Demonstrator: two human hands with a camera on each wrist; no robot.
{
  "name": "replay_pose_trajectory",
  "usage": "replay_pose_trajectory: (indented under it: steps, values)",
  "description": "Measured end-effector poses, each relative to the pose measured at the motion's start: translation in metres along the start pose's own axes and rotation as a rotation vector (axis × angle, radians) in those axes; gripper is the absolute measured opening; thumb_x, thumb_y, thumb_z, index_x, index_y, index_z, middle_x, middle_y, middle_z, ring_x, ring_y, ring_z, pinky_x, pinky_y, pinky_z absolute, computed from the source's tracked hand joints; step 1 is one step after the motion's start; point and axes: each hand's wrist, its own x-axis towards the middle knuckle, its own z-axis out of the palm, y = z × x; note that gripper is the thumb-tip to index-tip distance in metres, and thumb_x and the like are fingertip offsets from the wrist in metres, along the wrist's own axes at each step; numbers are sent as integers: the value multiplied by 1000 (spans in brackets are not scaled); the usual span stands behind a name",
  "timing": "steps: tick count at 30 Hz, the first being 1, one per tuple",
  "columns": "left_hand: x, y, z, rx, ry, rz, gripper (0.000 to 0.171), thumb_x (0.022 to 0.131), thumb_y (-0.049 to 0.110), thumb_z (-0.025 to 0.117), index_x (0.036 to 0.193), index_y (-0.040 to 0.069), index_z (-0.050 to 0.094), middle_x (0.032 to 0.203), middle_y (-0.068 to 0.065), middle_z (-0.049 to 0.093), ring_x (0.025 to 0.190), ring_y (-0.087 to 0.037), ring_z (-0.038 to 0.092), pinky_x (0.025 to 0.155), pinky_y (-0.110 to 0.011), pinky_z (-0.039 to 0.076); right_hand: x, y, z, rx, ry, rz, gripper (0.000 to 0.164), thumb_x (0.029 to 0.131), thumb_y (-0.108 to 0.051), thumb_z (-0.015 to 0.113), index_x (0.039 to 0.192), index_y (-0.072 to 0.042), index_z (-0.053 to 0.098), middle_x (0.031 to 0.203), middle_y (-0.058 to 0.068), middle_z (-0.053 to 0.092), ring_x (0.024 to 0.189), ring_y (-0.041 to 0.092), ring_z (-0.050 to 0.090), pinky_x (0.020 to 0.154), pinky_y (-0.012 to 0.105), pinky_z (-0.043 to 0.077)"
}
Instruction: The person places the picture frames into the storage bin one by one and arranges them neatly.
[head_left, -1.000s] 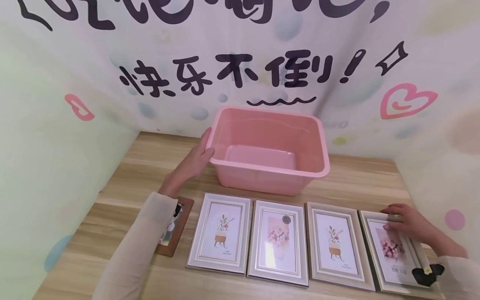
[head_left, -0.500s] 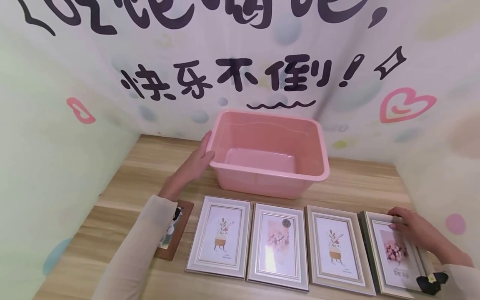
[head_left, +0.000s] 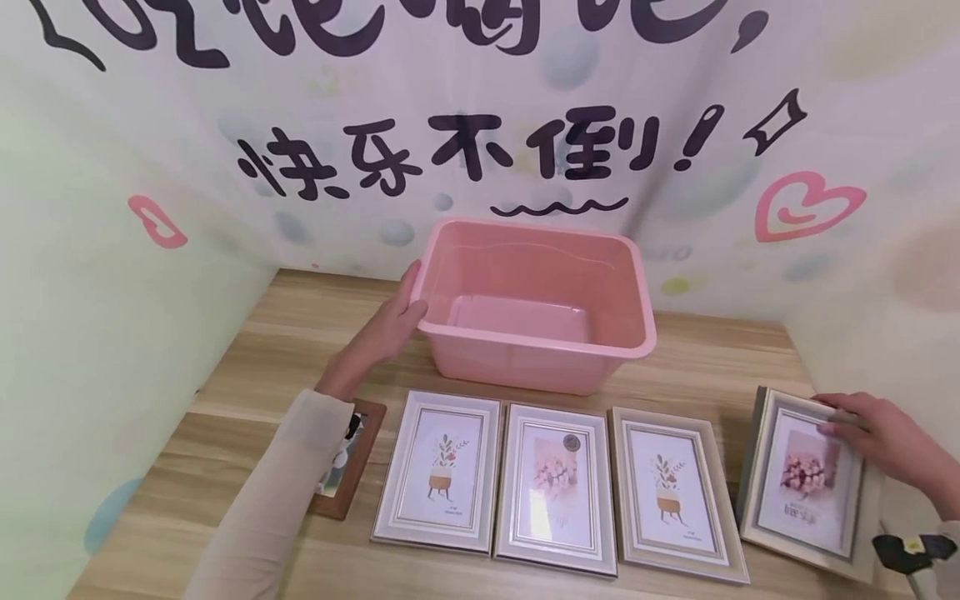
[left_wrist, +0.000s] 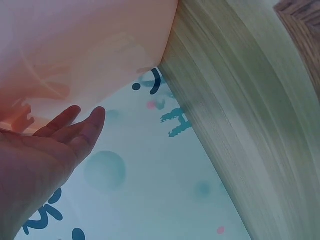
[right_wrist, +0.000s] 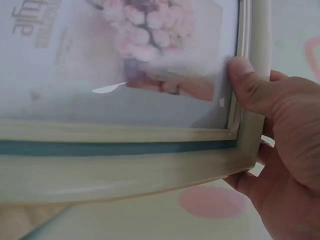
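My left hand (head_left: 382, 329) holds the left rim of a pink plastic tub (head_left: 525, 362), its thumb near the front corner. In the left wrist view its fingers (left_wrist: 92, 127) lie outside the wall. My right hand (head_left: 888, 429) grips a cream picture frame (head_left: 757, 483) by its upper right corner, and the frame tilts up from the table at the far right. The right wrist view shows the thumb (right_wrist: 242, 72) on the frame's front, with the other fingers partly hidden behind. Behind the glass is a print of pink flowers.
Several more picture frames lie face up in a row: a white frame (head_left: 386, 500), a silver-white frame (head_left: 513, 483), a beige frame (head_left: 626, 483). A brown frame (head_left: 360, 462) lies partly under my left sleeve. A printed cloth (head_left: 360, 233) hangs behind the wooden table (head_left: 247, 358).
My right hand has lifted the cream frame and shifted it right, away from the beige frame. My left hand and the pink tub have stayed in place.
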Motion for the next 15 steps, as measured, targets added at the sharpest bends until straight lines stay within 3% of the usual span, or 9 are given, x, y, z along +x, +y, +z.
replay_pose_trajectory:
  steps: [2, 5, 9, 11, 13, 15]
  values:
    - [0, 0, 0, 2, 2, 0, 71, 99, 21, 33, 161, 17, -2, 164, -14, 18, 145, -27, 29, 120, -49, 21, 0, 0, -6, 13, 10, -6, 39, 81, -8, 78, 115, 7, 64, 99, 21, 69, 81, -11, 41, 61, 21, 43]
    - [0, 0, 0, 1, 5, -3, 71, 99, 21, 33, 161, 17, -1, 163, -15, 20, 143, -27, 32, 120, -49, 23, -1, -2, -16, 11, 12, 4, 39, 82, -7, 77, 115, 8, 63, 98, 24, 68, 78, -12, 41, 58, 20, 42]
    - [0, 0, 1, -10, 2, 8, 71, 99, 22, 34, 161, 18, -1, 163, -15, 21, 139, -27, 35, 119, -49, 23, -3, -7, -28, 16, 46, 21, 38, 82, -5, 76, 114, 8, 60, 95, 27, 64, 73, 4, 54, 57, 27, 46]
    - [1, 0, 1, -18, 0, 15, 72, 99, 22, 34, 161, 18, -1, 163, -15, 21, 137, -27, 36, 119, -49, 24, -4, -9, -34, 37, 117, 3, 36, 80, -4, 78, 110, 6, 61, 91, 15, 65, 72, 2, 53, 58, 23, 44]
    - [1, 0, 1, -21, -1, 19, 72, 99, 22, 34, 161, 17, -1, 163, -15, 20, 140, -26, 34, 120, -49, 22, -3, -11, -39, 60, 204, -41, 33, 77, -4, 79, 105, 4, 62, 90, -9, 62, 73, -6, 49, 60, 17, 42]
    - [1, -1, 1, -20, -2, 18, 72, 99, 22, 34, 161, 17, -2, 163, -15, 20, 141, -27, 34, 120, -49, 22, -3, -12, -43, 76, 279, -78, 25, 78, -8, 79, 99, -14, 66, 92, -32, 50, 74, -17, 40, 58, 7, 34]
